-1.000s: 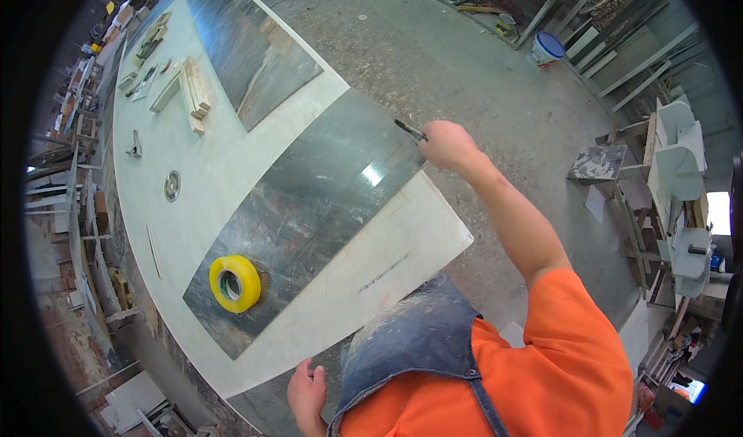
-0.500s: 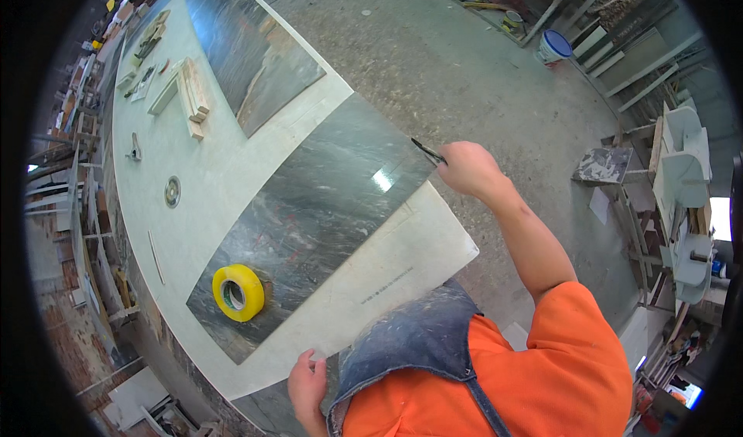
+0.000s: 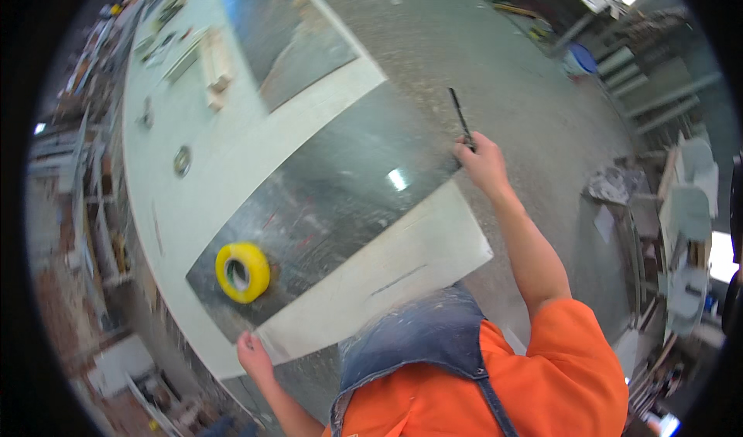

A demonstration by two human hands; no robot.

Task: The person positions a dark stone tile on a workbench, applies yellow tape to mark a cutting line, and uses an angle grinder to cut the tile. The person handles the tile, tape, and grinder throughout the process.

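Note:
A dark grey veined stone slab (image 3: 333, 181) lies on top of a larger pale slab (image 3: 418, 239). My right hand (image 3: 486, 162), beyond the dark slab's right end, is closed round a slim black pen-like tool (image 3: 460, 114), its tip pointing up and away. My left hand (image 3: 254, 356) is at the dark slab's near left corner, fingers curled together; what they hold, if anything, cannot be made out. A yellow roll of tape (image 3: 260, 273) rests on the slab's left part, a little beyond my left hand.
On the pale worktop (image 3: 224, 154) lie a round disc (image 3: 182, 161), pale wooden strips (image 3: 215, 61) and small tools. Another dark slab (image 3: 298, 46) is farther off. A white bucket with a blue lid (image 3: 579, 60) stands on the floor, and shelving (image 3: 689, 212) is at the right.
My left hand has moved left and away from me to the dark slab's corner. My right hand has risen slightly, its black tool now pointing more upward. The whole view has shifted a little.

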